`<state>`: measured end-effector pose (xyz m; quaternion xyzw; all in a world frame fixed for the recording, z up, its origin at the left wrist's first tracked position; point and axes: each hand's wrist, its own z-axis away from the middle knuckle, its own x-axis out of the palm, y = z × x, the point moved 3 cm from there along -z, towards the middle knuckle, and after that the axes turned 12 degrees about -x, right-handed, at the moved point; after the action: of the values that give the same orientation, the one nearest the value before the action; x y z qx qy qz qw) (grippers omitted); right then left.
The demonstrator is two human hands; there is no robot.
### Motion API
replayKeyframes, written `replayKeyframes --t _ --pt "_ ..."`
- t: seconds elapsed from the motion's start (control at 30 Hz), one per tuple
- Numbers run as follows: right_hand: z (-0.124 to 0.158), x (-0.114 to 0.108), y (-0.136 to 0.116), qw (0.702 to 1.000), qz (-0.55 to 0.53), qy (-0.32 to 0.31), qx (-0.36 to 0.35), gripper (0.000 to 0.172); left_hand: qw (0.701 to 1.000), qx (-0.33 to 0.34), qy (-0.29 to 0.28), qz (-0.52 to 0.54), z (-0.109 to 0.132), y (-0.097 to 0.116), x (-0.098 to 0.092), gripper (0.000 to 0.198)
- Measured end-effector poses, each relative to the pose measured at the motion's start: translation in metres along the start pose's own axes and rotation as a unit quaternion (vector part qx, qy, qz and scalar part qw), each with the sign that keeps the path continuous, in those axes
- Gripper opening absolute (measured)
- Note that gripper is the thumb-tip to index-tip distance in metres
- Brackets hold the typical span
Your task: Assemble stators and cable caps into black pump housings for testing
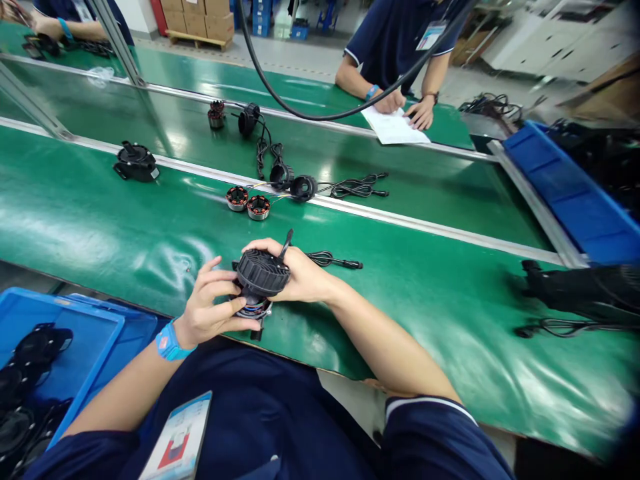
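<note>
Near the front edge of the green table, both hands hold a black ribbed motor housing. My right hand wraps its far side, where a short black stub sticks up. My left hand grips the lower part from the left, thumb and fingers bent against it, index finger partly raised. Coloured wires show in the lower part below the ribbed cap. A black cable with a plug lies behind my right wrist. Ahead are two wound motor stators wired to black round housings.
A closed black motor unit stands on the left. Blue bins with black parts sit at lower left and far right. Metal rails cross the table. Opposite, a person's hands rest on paper; a black cable hangs overhead.
</note>
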<state>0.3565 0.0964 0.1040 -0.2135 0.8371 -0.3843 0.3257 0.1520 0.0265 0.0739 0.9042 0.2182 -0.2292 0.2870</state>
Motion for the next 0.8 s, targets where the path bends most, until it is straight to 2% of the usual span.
replayKeyframes --t 0.13,0.23,0.37,0.5,0.6,0.67,0.7,0.73,0.77,0.8 --pt "0.014 0.003 -0.007 0.989 0.144 0.002 0.024 0.071 0.986 0.068 -0.046 -0.144 0.003 0.009 -0.015 0.035" --pt "0.018 0.004 -0.011 0.982 0.186 0.000 0.023 0.073 0.980 0.092 -0.096 -0.150 -0.001 0.017 -0.017 0.028" --pt "0.014 -0.001 -0.013 0.990 0.132 -0.042 -0.037 0.082 0.975 0.125 -0.152 -0.105 -0.012 0.017 -0.013 0.011" --pt "0.011 -0.005 -0.012 0.994 0.070 -0.082 -0.025 0.083 0.973 0.124 -0.182 -0.067 -0.017 0.002 -0.015 0.007" --pt "0.009 -0.003 -0.014 0.990 0.095 -0.101 -0.016 0.089 0.987 0.096 -0.122 -0.040 -0.023 -0.004 -0.027 0.019" --pt "0.006 0.000 -0.016 0.985 0.112 -0.127 -0.015 0.090 0.999 0.021 -0.037 -0.028 -0.033 -0.001 -0.036 0.034" --pt "0.004 0.001 -0.017 0.983 0.118 -0.141 -0.016 0.089 0.999 -0.023 -0.007 -0.037 -0.039 0.003 -0.038 0.047" --pt "0.003 0.002 -0.017 0.981 0.122 -0.152 -0.018 0.087 0.997 -0.060 0.000 -0.057 -0.045 0.008 -0.038 0.063" --pt "0.002 0.003 -0.017 0.979 0.125 -0.159 -0.023 0.085 0.993 -0.080 -0.022 -0.087 -0.051 0.014 -0.034 0.080" --pt "0.002 0.003 -0.017 0.979 0.127 -0.159 -0.029 0.084 0.988 -0.080 -0.066 -0.118 -0.056 0.021 -0.028 0.094"
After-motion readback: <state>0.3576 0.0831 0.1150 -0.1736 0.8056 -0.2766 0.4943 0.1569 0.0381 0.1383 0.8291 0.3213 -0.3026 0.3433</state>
